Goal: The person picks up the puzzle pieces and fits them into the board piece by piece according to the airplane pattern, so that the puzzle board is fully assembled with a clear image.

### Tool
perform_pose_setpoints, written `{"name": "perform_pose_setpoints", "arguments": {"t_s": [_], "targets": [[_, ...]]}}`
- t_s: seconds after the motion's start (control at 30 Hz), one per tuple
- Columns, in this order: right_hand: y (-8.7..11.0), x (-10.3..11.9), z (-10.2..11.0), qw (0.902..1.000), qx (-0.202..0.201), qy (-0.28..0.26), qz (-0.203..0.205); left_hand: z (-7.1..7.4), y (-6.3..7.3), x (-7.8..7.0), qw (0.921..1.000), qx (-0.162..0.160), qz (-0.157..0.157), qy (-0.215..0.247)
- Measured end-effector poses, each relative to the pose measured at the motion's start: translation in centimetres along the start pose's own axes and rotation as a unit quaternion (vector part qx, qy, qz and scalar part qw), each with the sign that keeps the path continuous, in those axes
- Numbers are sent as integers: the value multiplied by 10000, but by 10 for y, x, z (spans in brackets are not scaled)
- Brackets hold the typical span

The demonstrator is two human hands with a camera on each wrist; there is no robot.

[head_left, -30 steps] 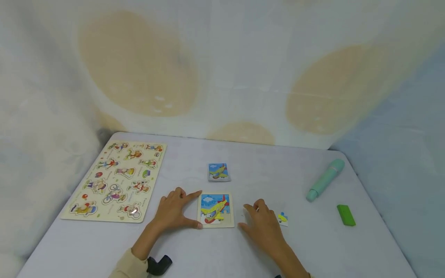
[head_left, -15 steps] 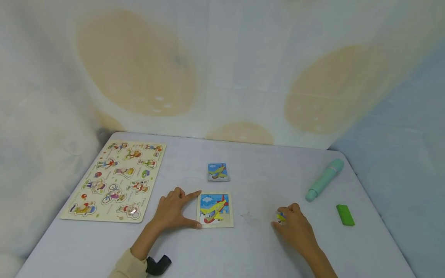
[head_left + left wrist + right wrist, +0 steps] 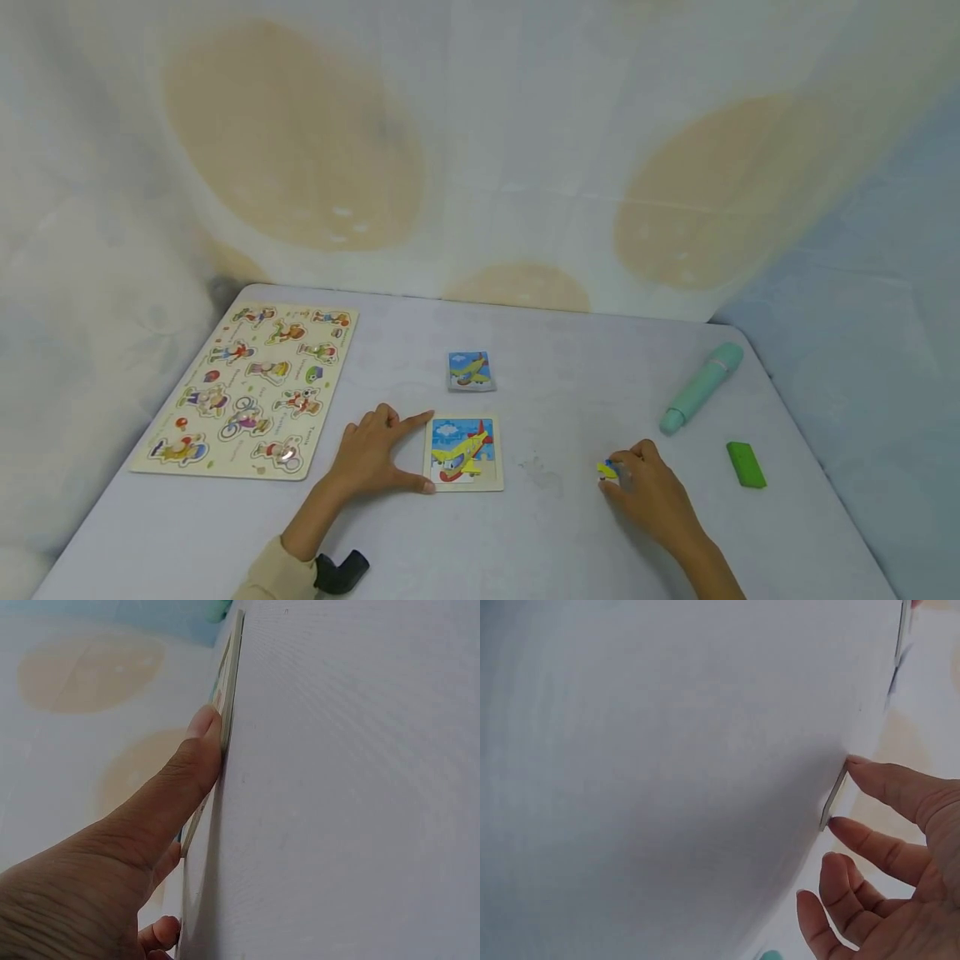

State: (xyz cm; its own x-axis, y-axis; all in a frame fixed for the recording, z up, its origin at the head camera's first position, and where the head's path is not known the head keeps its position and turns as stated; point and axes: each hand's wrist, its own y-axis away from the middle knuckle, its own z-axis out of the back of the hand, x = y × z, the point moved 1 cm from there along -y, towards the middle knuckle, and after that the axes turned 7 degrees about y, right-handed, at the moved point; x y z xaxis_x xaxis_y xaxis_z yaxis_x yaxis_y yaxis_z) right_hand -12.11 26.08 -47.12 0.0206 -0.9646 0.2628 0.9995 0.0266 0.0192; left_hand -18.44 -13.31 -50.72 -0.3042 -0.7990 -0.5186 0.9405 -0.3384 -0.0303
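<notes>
A small square jigsaw puzzle board point(image 3: 498, 454) with a yellow airplane picture lies flat in front of me in the head view. My left hand point(image 3: 375, 450) touches its left side, straight index finger at the upper corner and thumb at the lower one. The left wrist view shows the thumb point(image 3: 187, 761) against the board's edge. Well to the right, my right hand point(image 3: 647, 492) pinches a blue-and-yellow puzzle piece point(image 3: 606, 472). In the right wrist view thumb and index finger hold opposite ends of this thin piece point(image 3: 834, 796); the other fingers are loosely bent.
A small airplane picture card or stack point(image 3: 471, 372) lies behind the board. At left is a large wooden peg puzzle point(image 3: 255, 392) with figures. A mint-green tube point(image 3: 701, 389) and a green block point(image 3: 746, 464) lie at right. Cloth walls border the white table point(image 3: 555, 550).
My right hand has moved right, away from the board, to the puzzle piece and now pinches it. The left hand has stayed at the board.
</notes>
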Motion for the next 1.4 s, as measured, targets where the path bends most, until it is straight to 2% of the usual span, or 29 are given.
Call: {"name": "perform_pose_setpoints", "arguments": {"t_s": [0.33, 0.7, 0.87, 0.97, 1.07, 1.27, 1.4], "targets": [[-8, -4, 2, 9965, -324, 307, 713, 0, -1, 1, 10000, -23, -53, 31], [-22, -11, 10, 9802, -125, 755, 1824, 0, -1, 0, 10000, -48, -64, 36], [-23, -11, 11, 9766, -108, 744, 2015, 0, 0, 0, 10000, -13, -24, 45], [-22, -12, 9, 9760, -215, 797, 2016, 0, 0, -1, 10000, -39, -40, 54], [-20, -13, 6, 9732, -488, 863, 2076, -1, 0, 0, 10000, -43, -60, 30], [-19, -8, 1, 9591, -1185, 796, 2443, -1, -1, 0, 10000, 6, -10, -12], [-18, 2, 0, 9558, -1274, 534, 2594, 0, 0, 0, 10000, 32, 26, -5]]}}
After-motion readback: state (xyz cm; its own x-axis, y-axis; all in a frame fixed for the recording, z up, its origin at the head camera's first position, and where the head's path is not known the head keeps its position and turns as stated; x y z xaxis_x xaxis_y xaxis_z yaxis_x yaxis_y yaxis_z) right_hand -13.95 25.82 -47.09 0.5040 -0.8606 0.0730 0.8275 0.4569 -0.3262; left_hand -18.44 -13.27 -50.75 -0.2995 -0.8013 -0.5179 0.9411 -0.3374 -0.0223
